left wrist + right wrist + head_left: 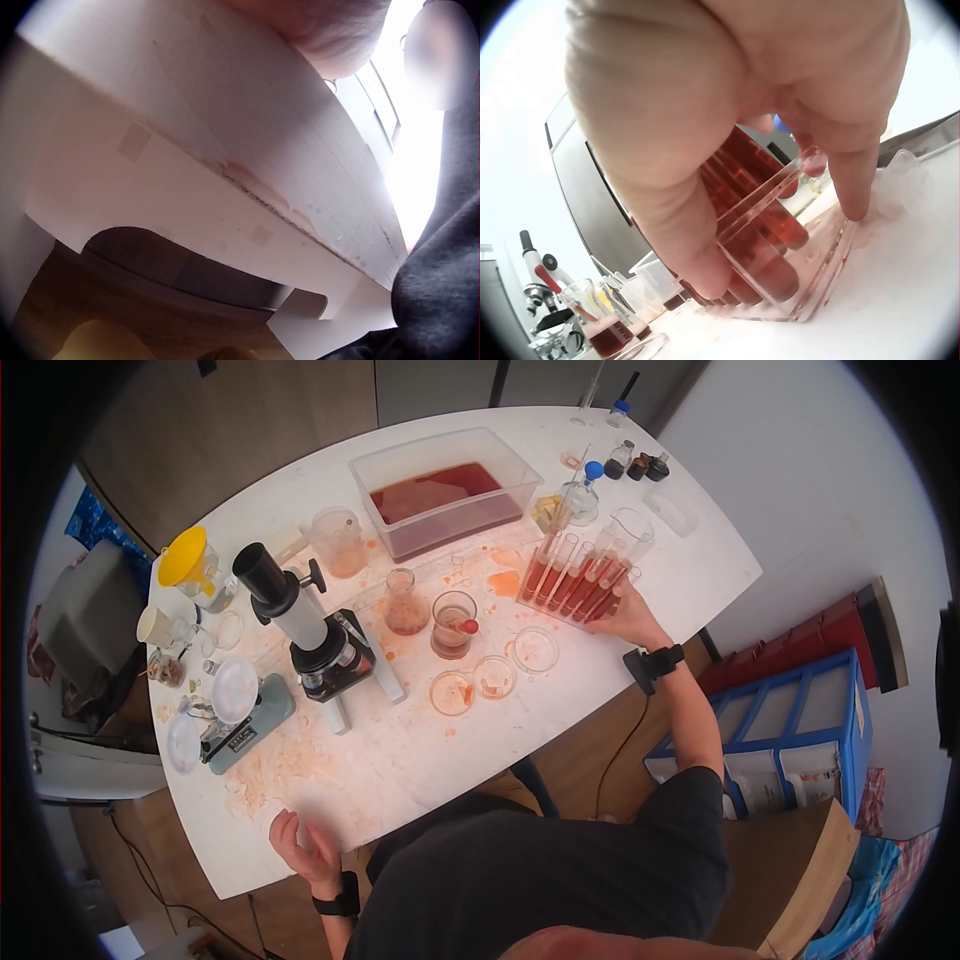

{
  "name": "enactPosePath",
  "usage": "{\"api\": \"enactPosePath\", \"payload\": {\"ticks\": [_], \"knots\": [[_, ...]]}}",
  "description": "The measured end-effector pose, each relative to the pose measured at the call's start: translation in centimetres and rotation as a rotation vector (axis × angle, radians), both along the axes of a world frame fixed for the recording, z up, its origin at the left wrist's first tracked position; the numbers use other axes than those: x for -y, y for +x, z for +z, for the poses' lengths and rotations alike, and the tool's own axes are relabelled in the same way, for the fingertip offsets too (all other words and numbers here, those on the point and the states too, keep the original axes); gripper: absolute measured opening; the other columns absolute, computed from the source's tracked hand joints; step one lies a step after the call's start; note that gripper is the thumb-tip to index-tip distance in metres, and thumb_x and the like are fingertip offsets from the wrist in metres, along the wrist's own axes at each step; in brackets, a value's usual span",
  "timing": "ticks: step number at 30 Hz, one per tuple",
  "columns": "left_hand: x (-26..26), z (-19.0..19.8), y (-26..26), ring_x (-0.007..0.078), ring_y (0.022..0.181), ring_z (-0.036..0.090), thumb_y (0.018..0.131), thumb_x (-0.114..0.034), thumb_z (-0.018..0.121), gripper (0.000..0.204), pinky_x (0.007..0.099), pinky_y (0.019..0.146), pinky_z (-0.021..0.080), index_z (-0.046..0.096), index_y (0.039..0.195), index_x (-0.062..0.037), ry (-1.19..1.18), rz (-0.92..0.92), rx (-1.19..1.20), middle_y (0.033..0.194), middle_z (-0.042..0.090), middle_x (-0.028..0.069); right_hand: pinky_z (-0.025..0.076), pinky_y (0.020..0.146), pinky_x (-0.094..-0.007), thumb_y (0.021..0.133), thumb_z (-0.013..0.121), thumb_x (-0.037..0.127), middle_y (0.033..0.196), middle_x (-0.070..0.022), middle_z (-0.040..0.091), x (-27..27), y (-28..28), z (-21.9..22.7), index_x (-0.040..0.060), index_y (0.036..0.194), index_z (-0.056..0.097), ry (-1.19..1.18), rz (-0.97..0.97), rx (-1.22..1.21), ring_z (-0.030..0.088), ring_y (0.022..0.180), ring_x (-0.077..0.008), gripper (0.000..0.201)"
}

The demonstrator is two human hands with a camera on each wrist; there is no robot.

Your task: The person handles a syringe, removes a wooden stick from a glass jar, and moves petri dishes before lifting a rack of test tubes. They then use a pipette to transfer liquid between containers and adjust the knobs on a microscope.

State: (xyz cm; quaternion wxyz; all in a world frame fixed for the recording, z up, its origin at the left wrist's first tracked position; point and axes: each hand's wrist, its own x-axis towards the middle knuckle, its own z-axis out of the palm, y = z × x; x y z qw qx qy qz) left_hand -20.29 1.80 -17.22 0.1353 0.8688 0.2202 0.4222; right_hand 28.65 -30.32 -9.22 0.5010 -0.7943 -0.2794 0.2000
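A clear rack [560, 610] of test tubes [578, 578] with red liquid stands at the right of the table. My right hand [632, 618] grips the rack's near right end. In the right wrist view the thumb and fingers of the hand [780, 172] straddle the end of the rack [806, 300], with red-filled tubes [772, 274] between them. My left hand [308, 850] holds nothing, its fingers loosely curled over the table's front edge at the left; only part of that hand [330, 34] shows in the left wrist view.
Left of the rack are petri dishes [535, 649], a beaker [454, 625] with a red-tipped object, a flask [407, 610] and a microscope [310, 630]. A balance [250, 730] stands further left. Behind is a plastic tub [450, 525] of red liquid; bottles [619, 460] stand back right.
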Motion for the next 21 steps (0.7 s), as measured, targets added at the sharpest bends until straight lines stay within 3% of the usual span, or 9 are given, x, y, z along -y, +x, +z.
{"api": "enactPosePath", "payload": {"ticks": [2,8,12,21], "knots": [[0.0,0.1,0.0,0.0369,0.104,0.055,0.082,0.009,0.058,0.034,0.0442,0.094,0.044,0.052,0.114,0.0020,-0.003,0.001,-0.001,0.113,0.056,0.0202,0.056,0.082,-0.0319,0.067,0.076,-0.008,0.123,-0.0061,0.054,-0.2,0.1,-0.6,0.0066,0.141,0.032,0.007,-0.016,0.034,0.060,0.107,-0.0163,0.088],[0.0,0.0,-0.1,0.0354,0.107,0.055,0.083,0.009,0.058,0.034,0.0426,0.096,0.043,0.052,0.116,0.0009,-0.010,-0.013,0.010,0.114,0.056,0.0192,0.056,0.083,-0.0333,0.067,0.076,-0.008,0.121,-0.0073,0.055,-1.4,-0.7,-0.4,0.0088,0.142,0.030,0.088,-0.040,0.056,0.061,0.108,-0.0191,0.090],[0.1,0.2,0.2,0.0358,0.104,0.055,0.082,0.009,0.058,0.035,0.0440,0.094,0.045,0.051,0.115,0.0009,0.015,-0.006,0.009,0.112,0.056,0.0184,0.055,0.091,-0.0347,0.064,0.078,-0.005,0.131,-0.0109,0.049,-1.8,-0.5,0.4,0.0052,0.142,0.030,0.079,-0.065,-0.031,0.055,0.120,-0.0221,0.092],[-0.1,0.0,0.1,0.0359,0.105,0.055,0.081,0.009,0.058,0.036,0.0437,0.094,0.044,0.051,0.116,0.0010,0.010,-0.018,0.010,0.113,0.056,0.0188,0.058,0.084,-0.0331,0.065,0.078,-0.008,0.131,-0.0123,0.049,-2.1,-0.1,6.5,-0.0022,0.137,0.033,0.150,-0.113,0.071,0.049,0.126,-0.0235,0.084]]}}
